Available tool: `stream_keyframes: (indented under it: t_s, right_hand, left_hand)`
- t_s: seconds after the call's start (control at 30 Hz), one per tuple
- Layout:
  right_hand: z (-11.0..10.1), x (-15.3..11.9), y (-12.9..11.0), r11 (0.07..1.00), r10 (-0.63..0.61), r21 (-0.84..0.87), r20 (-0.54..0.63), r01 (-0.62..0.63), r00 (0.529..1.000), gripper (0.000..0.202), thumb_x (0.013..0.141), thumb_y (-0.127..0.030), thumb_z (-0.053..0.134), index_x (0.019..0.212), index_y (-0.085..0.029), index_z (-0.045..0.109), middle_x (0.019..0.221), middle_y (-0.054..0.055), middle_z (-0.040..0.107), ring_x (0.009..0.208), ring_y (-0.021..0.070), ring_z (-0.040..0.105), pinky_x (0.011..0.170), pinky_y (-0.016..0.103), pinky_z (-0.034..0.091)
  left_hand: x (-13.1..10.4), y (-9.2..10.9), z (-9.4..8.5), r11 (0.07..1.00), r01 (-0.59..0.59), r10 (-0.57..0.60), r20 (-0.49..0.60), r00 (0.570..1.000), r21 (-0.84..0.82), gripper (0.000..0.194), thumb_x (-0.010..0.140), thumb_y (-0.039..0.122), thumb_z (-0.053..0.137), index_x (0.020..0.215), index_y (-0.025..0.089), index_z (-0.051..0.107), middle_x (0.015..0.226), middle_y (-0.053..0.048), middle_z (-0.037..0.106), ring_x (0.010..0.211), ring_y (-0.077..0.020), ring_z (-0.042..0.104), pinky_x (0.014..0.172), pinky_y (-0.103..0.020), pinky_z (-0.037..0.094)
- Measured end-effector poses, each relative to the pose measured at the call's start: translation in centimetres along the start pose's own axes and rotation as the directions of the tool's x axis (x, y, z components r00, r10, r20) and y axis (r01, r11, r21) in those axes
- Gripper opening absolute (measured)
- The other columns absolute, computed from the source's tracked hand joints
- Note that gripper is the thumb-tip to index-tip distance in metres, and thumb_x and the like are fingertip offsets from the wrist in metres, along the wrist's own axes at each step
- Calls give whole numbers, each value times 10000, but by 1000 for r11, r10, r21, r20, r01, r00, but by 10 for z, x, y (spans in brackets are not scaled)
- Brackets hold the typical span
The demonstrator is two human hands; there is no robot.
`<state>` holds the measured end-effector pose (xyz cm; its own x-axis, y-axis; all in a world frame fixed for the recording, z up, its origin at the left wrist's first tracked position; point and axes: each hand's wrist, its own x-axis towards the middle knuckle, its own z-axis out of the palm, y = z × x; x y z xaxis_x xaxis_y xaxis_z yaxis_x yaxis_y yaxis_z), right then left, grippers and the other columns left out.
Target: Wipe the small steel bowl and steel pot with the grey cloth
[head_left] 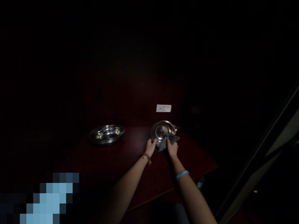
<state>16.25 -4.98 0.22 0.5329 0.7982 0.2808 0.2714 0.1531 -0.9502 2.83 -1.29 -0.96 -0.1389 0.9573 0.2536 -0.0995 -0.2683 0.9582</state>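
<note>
We record, left to right, a stack of steel basins [106, 134] resting on the dark red table [137, 177], at nine o'clock from the steel dish [163, 128]; we find the left hand [150, 147], beaded bracelet [146, 158] at its wrist, with thumb and fingers clenched on the dish's rim at seven o'clock; we note the dish tilted towards us; the right hand [172, 148], above a blue wristband [182, 174], grasps the grey cloth [163, 145] against the dish's rim at five o'clock; we observe a white socket panel [163, 108] at twelve o'clock; a shiny object [177, 128], too dim to identify, lies at three o'clock.
</note>
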Motion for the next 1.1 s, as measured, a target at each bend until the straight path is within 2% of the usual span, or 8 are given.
stream_keyframes:
  t_s: [0.17, 0.37, 0.5, 0.7, 1.1]
  right_hand:
    - [0, -1, -1, 1000, -20, -23, 17, 20, 1000, 364, 796, -415, 601, 923, -109, 753, 927, 150, 745, 923, 269, 710, 763, 273, 523]
    - [1, 1, 1, 999, 0, -39, 0, 0, 1000, 379, 804, -418, 588, 933, -102, 752, 946, 164, 740, 930, 279, 709, 768, 286, 526]
    - [1, 3, 3, 999, 21, -43, -17, -21, 1000, 375, 794, -412, 597, 936, -102, 754, 934, 164, 741, 926, 277, 711, 775, 284, 529]
    - [0, 4, 4, 998, 26, -51, -23, -27, 999, 392, 797, -417, 590, 941, -91, 754, 930, 172, 740, 935, 279, 709, 765, 277, 528]
    - [0, 2, 2, 998, 20, -53, -2, -20, 1000, 396, 798, -427, 586, 931, -93, 752, 936, 174, 739, 913, 278, 712, 750, 287, 528]
  left_hand:
    - [2, -1, -2, 997, -45, 41, -72, 997, -57, 345, 721, 473, 641, 777, 133, 620, 807, -82, 690, 786, -198, 627, 794, -332, 472]
    - [0, -2, -3, 995, -45, 44, -19, 999, -91, 352, 756, 447, 641, 911, 132, 628, 997, -123, 699, 963, -221, 632, 900, -335, 452]
    - [-2, -2, -1, 997, -24, 27, 45, 999, -79, 394, 713, 388, 713, 991, 122, 626, 1110, -159, 678, 1051, -247, 618, 955, -348, 435]
    - [-4, -6, 0, 999, 27, -29, 127, 991, 19, 402, 656, 358, 766, 946, 111, 638, 1034, -152, 698, 1001, -260, 636, 944, -393, 447]
    - [3, -9, 1, 1000, -10, 11, 65, 998, -18, 307, 620, 379, 750, 769, 148, 614, 800, -80, 691, 844, -220, 631, 821, -345, 464]
